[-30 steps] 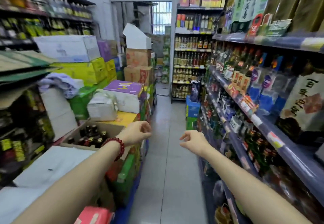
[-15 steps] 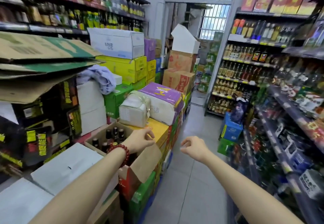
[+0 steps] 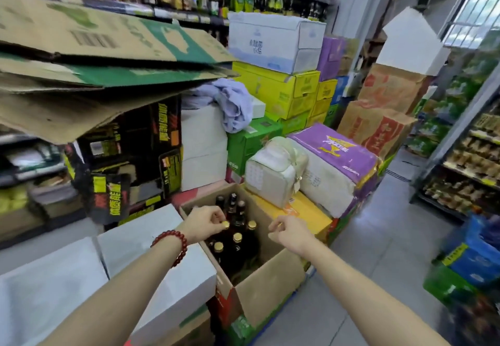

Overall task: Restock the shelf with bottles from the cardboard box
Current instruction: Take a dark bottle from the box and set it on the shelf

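**Left hand at the bottle cap**

Your left hand sat directly over the upright bottles in the cardboard box, fingers curled onto one gold cap. Your right hand, loosely curled and empty, hung just beside them. Half a second earlier both hands were short of the box, your view further right

Both forearms reach forward; left hand pinches with curled fingers, right hand loosely closed.
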Action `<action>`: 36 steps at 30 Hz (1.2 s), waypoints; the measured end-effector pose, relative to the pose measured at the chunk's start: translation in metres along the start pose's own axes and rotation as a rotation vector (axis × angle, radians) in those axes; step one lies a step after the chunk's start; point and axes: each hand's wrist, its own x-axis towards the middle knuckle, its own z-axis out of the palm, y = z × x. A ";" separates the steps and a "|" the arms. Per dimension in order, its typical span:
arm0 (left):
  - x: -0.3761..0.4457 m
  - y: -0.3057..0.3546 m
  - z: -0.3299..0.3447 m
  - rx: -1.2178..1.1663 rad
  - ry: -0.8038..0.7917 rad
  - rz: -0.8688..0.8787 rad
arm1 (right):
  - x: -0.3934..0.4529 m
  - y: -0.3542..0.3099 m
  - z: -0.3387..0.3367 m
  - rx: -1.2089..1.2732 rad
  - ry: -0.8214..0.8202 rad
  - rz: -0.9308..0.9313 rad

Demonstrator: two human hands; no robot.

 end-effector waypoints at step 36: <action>0.050 -0.097 0.148 -0.829 0.590 -0.457 | 0.236 -0.003 0.174 0.083 -0.458 -0.614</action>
